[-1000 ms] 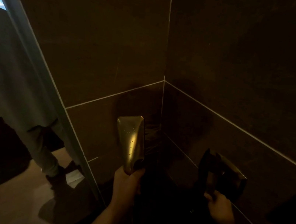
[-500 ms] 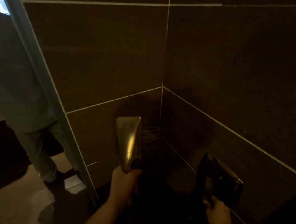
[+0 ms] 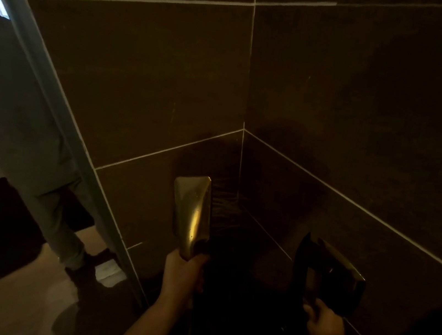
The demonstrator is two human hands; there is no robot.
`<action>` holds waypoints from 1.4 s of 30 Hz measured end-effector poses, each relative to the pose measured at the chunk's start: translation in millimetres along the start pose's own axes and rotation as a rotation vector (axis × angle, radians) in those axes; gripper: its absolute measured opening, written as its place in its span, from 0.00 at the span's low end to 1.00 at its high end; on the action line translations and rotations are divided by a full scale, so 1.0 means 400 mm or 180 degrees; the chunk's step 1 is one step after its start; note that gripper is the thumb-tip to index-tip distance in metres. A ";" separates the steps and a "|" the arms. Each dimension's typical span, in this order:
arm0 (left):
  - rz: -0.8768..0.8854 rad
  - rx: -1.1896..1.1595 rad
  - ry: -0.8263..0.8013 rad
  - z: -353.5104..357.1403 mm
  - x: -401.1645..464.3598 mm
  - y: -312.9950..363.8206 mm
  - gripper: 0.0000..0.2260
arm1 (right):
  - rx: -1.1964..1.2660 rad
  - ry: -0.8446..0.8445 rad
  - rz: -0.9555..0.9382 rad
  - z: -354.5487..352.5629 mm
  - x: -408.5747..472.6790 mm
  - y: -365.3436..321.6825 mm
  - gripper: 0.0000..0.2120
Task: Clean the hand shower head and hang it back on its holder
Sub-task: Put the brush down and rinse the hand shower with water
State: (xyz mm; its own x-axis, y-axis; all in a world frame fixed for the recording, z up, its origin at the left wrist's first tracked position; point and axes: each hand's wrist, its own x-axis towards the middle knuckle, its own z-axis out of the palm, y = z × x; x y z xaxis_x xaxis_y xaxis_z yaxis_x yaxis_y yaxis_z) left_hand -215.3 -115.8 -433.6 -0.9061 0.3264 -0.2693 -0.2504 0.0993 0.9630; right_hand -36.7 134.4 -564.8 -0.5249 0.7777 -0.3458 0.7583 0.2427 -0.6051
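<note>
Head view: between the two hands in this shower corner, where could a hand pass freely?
The gap between shower head in left hand and wall fixture at right hand looks open but dark. Spray crosses its upper part toward the tiled corner.

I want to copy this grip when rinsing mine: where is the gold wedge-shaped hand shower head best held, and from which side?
Grip the narrow lower stem of the gold wedge-shaped hand shower head, coming from below, as the left hand does. The body tapers downward to a hand-sized neck, while the wide upper end sprays sideways toward the tiled corner, so fingers should stay below it.
</note>
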 end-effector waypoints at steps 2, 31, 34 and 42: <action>-0.0056 -0.0019 0.0024 0.004 0.005 -0.005 0.05 | -0.0036 0.0060 -0.0043 0.004 -0.002 0.005 0.21; -0.0208 -0.0020 -0.0055 0.055 0.050 -0.024 0.04 | 0.0116 0.0322 -0.0150 0.004 -0.016 -0.024 0.10; -0.0182 -0.0041 -0.0012 0.057 0.052 -0.013 0.04 | 0.0159 0.0350 -0.0247 -0.001 -0.012 -0.017 0.08; -0.0134 0.0132 -0.0149 0.049 0.025 0.006 0.04 | 0.0118 0.0269 0.0016 0.006 0.010 -0.004 0.08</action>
State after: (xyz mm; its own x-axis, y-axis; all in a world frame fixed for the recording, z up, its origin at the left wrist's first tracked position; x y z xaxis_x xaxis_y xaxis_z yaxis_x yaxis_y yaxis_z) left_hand -218.3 -94.0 -434.2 -0.8778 0.3646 -0.3106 -0.2728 0.1523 0.9499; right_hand -41.1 135.9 -566.9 -0.4854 0.8254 -0.2881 0.7451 0.2182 -0.6303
